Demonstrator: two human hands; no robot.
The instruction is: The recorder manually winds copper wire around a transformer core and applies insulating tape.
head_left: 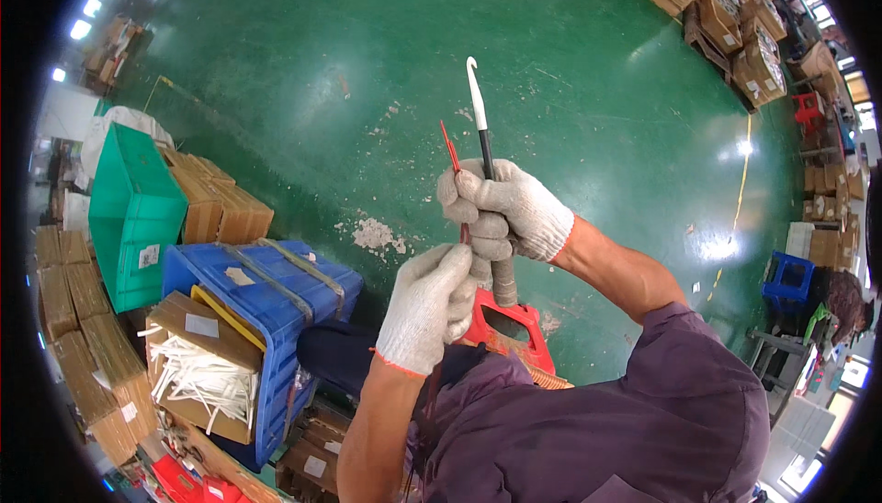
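Both my hands wear whitish knitted gloves with orange cuffs. My right hand [505, 204] is closed round a hook tool [478, 103] with a white curved tip and black shaft, pointing up and away. A grey wrapped length, seemingly its handle, comes out below the fist. The same hand pinches a thin red cord [450, 146], whose pointed end sticks up left of the hook. Just below and to the left, my left hand [424, 301] is closed on a darker stretch of this cord. Its fingertips partly hide the cord, and a dark strand hangs beneath the hand.
A red plastic stool [528, 328] shows behind my hands. At left stand a blue crate [276, 273], a green bin [133, 218] and an open carton [188, 324] of white sticks. Stacked cartons [758, 71] line the far right. White debris [375, 235] lies on the green floor.
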